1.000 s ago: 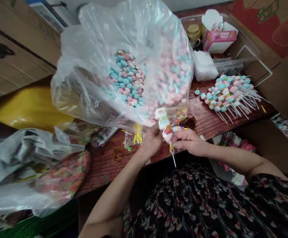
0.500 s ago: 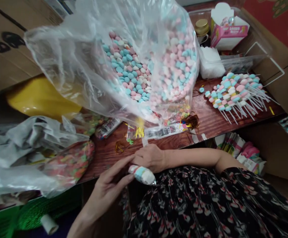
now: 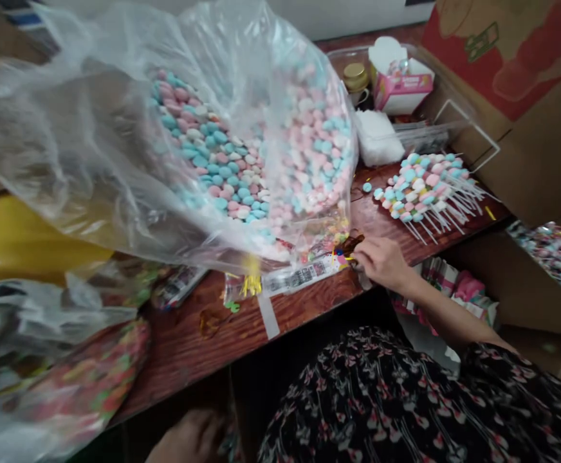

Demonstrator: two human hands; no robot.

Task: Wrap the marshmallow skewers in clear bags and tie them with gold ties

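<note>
My right hand (image 3: 385, 263) reaches to the front edge of the table. Its thumb and fingers are pinched at a small tangle of shiny gold-brown ties (image 3: 352, 244), with a thin gold twist tie at the fingertips. Just left of it lies a long printed packet (image 3: 304, 275). My left hand (image 3: 191, 437) is low at the bottom edge, below the tabletop; its fingers are smeared by motion and partly cut off. A large clear plastic bag (image 3: 309, 128) of pink, blue and white candies stands open behind. To the right lies a pile of candies on white sticks (image 3: 425, 183).
A clear bin (image 3: 454, 122) at the back right holds a pink box (image 3: 403, 90) and a gold-lidded jar (image 3: 355, 76). Cartons (image 3: 541, 148) stand on the right. A bag of coloured sweets (image 3: 92, 379) lies left, by a yellow bag (image 3: 34, 241). A white tape strip (image 3: 268, 316) hangs at the table edge.
My hands have parted. The right moved to the ties on the right, the left dropped below the table edge. The wrapped candy they held is out of sight. The view shifted right.
</note>
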